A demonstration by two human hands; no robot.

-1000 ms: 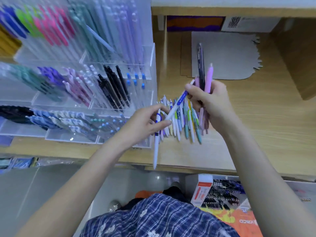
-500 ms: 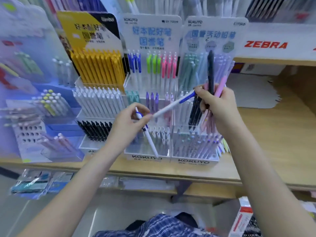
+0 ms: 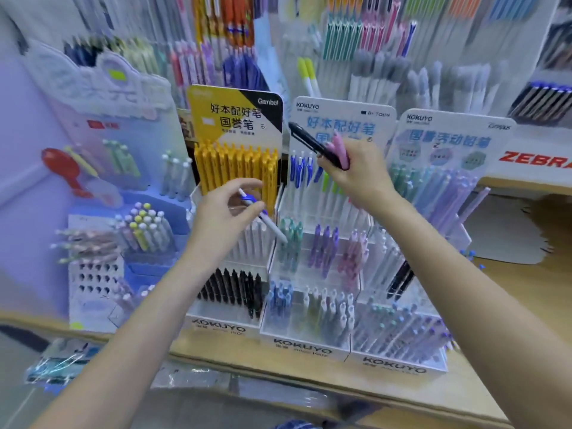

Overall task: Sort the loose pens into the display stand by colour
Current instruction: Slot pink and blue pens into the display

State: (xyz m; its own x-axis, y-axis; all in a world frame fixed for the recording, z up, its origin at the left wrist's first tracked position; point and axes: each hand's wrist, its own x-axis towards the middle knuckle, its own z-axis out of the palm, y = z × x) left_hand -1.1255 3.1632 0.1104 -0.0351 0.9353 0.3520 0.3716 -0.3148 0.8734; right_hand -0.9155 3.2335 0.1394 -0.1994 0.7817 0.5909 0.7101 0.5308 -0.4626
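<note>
I'm pinching a white pen with a blue clip [image 3: 260, 213] in my left hand [image 3: 224, 212], grip curled round it, tip slanting down toward the middle display stand [image 3: 309, 343]. My right hand [image 3: 356, 171] is clenching a bundle of loose pens [image 3: 322, 148], black and pink ends poking out, up by the header card. I'm judging this as the placing step: next I'm needing to find the blue-clip row [image 3: 300, 170] at the stand's top tier and slide this one in upright.

The left hand [image 3: 227, 209] pinches a white-and-blue pen [image 3: 263, 215] before the Kokuyo display stand [image 3: 305, 345], the right hand [image 3: 356, 171] gripping a pen bundle [image 3: 322, 148] above it
</note>
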